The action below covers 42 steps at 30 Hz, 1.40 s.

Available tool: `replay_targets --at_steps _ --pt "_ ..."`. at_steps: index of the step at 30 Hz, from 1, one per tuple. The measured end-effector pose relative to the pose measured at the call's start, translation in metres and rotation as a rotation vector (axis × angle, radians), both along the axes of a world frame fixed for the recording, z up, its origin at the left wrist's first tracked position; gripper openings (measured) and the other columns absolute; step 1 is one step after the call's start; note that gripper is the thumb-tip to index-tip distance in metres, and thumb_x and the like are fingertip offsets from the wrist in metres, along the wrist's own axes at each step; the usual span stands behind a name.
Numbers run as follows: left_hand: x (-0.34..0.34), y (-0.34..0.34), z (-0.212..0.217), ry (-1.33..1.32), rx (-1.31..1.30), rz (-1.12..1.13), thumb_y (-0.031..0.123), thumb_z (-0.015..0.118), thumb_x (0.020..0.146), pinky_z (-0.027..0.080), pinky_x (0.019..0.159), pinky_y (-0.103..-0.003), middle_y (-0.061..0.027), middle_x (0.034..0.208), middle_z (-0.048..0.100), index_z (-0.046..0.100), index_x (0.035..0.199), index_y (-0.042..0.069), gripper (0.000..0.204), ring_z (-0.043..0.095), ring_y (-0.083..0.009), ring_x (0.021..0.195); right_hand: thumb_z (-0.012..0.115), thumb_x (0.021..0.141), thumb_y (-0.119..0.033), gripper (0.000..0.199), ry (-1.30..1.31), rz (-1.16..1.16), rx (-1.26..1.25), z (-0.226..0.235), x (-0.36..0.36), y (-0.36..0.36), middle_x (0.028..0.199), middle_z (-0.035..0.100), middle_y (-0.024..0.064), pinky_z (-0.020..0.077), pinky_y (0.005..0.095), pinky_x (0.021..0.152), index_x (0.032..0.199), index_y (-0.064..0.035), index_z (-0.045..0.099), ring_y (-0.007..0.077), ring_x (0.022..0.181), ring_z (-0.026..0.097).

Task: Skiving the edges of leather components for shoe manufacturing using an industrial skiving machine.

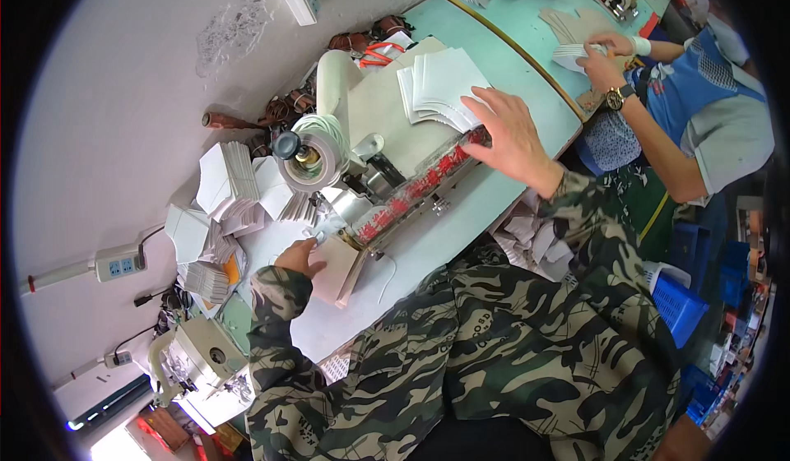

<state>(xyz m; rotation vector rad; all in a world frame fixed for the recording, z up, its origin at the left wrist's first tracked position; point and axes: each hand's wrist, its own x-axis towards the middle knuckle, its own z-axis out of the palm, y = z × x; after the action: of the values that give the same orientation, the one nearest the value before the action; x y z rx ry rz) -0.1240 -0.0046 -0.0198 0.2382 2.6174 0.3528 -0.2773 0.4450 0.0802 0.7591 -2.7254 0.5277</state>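
A machine with a cream-coloured arm (333, 87) and a red-marked front bar (411, 191) stands on the table before me. My right hand (514, 136) is raised over the right end of that bar, fingers spread and holding nothing. Just beyond its fingertips, a fanned stack of white sheets (448, 83) lies on the machine's flat top. Down at the machine's left end, my left hand (298, 259) has thumb and fingers apart, beside a stack of beige pieces (336, 273). Whether its fingertips touch the pieces cannot be made out.
Bundles of white folded pieces (226, 183) crowd the table's left side by the wall. A second machine (206, 354) stands at lower left. At right, a co-worker (699, 107) handles pale pieces at the adjoining table. A blue basket (681, 309) is at my right.
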Motion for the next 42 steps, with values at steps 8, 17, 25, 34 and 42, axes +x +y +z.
replay_targets --at_steps 8,17,25,34,42 --pt "0.038 0.019 0.008 0.334 -0.127 0.091 0.028 0.074 0.075 0.053 0.072 -0.040 -0.0070 0.104 0.064 0.063 0.105 0.013 0.036 0.064 -0.0287 0.091 0.076 0.074 -0.022 0.046 -0.103 -0.055 -0.305 0.004 0.020 -0.046 0.109 0.061 0.0150 0.0453 0.0419 0.088 0.113 -0.0042 0.059 0.0326 0.101 0.058" --pt "0.042 0.029 0.007 0.518 -0.169 0.014 0.018 0.078 0.067 0.048 0.084 -0.040 -0.0070 0.102 0.062 0.060 0.098 0.009 0.036 0.060 -0.0287 0.095 0.072 0.081 -0.013 0.028 -0.621 0.285 -0.502 -0.019 0.073 -0.074 0.092 0.069 0.0144 0.0542 0.0325 0.072 0.103 0.0006 0.063 0.0247 0.082 0.069" --pt "0.044 0.029 -0.001 0.589 -0.071 -0.006 0.010 0.074 0.070 0.047 0.086 -0.040 -0.0089 0.106 0.062 0.061 0.104 0.008 0.037 0.059 -0.0294 0.102 0.072 0.080 -0.016 0.028 -0.684 0.284 -0.562 -0.008 0.071 -0.078 0.090 0.068 0.0137 0.0531 0.0352 0.070 0.102 -0.0012 0.062 0.0269 0.081 0.068" --pt "0.018 0.028 0.008 0.285 -0.088 0.102 0.013 0.076 0.068 0.048 0.084 -0.041 -0.0095 0.103 0.063 0.066 0.098 0.009 0.032 0.059 -0.0306 0.098 0.069 0.083 -0.015 0.028 -0.381 0.523 -0.711 0.108 -0.006 -0.173 0.089 0.066 0.0170 0.0493 0.0373 0.069 0.106 -0.0015 0.063 0.0307 0.077 0.064" --pt "0.026 0.017 0.007 0.324 0.017 0.100 0.011 0.076 0.067 0.044 0.080 -0.043 -0.0086 0.090 0.061 0.063 0.093 0.009 0.029 0.056 -0.0314 0.090 0.071 0.081 -0.016 0.027 0.014 0.393 -0.884 0.096 0.018 -0.161 0.080 0.065 0.0121 0.0470 0.0387 0.066 0.103 -0.0023 0.061 0.0317 0.076 0.062"
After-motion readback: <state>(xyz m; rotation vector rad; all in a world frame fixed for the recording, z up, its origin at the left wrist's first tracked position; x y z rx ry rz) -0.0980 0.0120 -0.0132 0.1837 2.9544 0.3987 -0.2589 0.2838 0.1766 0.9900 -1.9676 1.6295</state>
